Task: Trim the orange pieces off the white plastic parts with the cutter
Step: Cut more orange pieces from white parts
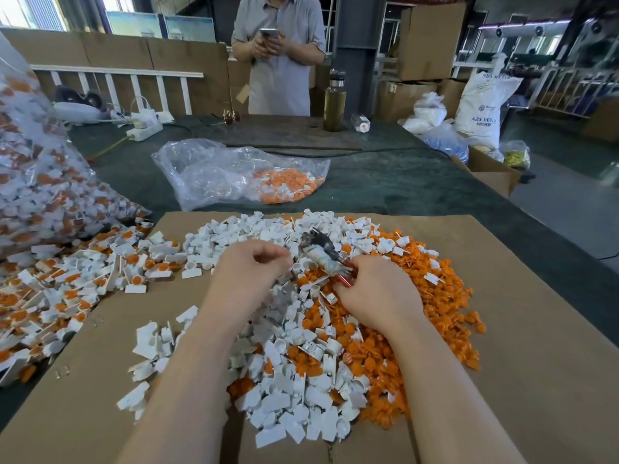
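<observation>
While untrimmed white-and-orange parts (67,289) spill from a bulging clear sack (37,182) at the far left onto the cardboard sheet (536,329), a worker's two bare hands meet over the middle of the heap. Nearer that supply, the left hand (251,272) hovers with fingers curled inward, thumb and fingertips drawn close as if pinching something small; whether a part sits between them cannot be told. Just to its right, the right hand (375,293) grips the red handles of the cutter (326,254), whose long axis runs from that hand up and to the left, its taped, dark head ending just beside the left fingertips. Any part to be cut must likely come from the left and meet the blades there. Beneath the wrists lies a mound of trimmed white pieces (294,396); to the right, a drift of orange offcuts (435,296). Beyond the sheet, a slack clear bag (207,172) on the green table (385,182) holds more orange-and-white parts at its right end. Farther back, a person (279,61) stands holding a phone, right of them a bottle (334,102).
</observation>
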Tool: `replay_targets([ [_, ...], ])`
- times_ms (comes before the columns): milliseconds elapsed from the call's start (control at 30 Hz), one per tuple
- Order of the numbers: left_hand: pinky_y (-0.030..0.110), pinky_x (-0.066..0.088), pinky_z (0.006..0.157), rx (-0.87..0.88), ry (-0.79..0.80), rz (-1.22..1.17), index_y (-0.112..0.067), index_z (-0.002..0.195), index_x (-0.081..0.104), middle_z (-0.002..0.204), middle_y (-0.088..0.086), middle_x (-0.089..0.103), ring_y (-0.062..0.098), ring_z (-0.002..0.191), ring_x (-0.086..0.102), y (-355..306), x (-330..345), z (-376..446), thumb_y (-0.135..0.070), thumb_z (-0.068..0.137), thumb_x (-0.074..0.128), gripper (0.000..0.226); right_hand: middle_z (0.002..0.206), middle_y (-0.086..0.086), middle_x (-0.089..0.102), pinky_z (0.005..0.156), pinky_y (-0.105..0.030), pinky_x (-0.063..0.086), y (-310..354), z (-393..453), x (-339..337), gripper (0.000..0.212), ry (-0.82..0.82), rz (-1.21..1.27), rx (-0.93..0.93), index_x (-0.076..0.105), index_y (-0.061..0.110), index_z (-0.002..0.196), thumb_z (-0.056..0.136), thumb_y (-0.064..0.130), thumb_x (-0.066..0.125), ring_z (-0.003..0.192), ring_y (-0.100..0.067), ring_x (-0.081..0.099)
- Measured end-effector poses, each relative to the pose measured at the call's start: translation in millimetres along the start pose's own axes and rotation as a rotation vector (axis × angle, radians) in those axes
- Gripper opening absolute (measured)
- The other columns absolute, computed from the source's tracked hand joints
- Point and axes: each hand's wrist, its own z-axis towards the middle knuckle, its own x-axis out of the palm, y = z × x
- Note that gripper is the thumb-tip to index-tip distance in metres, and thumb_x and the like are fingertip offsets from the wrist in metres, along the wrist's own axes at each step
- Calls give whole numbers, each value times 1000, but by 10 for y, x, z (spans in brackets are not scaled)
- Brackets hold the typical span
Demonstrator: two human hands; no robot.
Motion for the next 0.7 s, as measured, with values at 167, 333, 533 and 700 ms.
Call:
replay_targets([
  [167, 21, 40, 65, 92, 5, 354, -34, 85, 71, 96, -13, 64, 4, 83, 57, -11, 219, 20, -38, 82, 77, 8, 77, 11, 58, 45, -22, 36, 36, -13, 47, 9, -26, -42, 42, 62, 31, 92, 85, 37, 62, 63, -6, 52],
  [333, 36, 46, 89, 213, 89, 584, -39, 111, 71, 100, -5, 52, 20, 103, 55, 11, 297, 22, -46, 82, 73, 30, 77, 10, 58, 46, -22, 38, 50, 3, 46, 7, -13, -11, 69, 63, 30, 91, 85, 34, 60, 64, -7, 54],
  [533, 35, 43, 90, 293, 120, 677, -42, 122, 64, 98, -4, 39, 23, 109, 49, 39, 366, 8, -42, 91, 63, 31, 77, 8, 57, 47, -23, 37, 32, 8, 30, 10, -10, -44, 98, 60, 27, 89, 85, 36, 61, 64, -9, 54],
  [700, 31, 44, 83, 286, 19, 605, -37, 102, 73, 87, -8, 37, 20, 101, 50, 70, 375, 18, -39, 89, 67, 15, 78, 7, 57, 48, -23, 41, 36, 2, 47, 12, 17, -41, 80, 58, 26, 89, 86, 37, 62, 66, -9, 55],
])
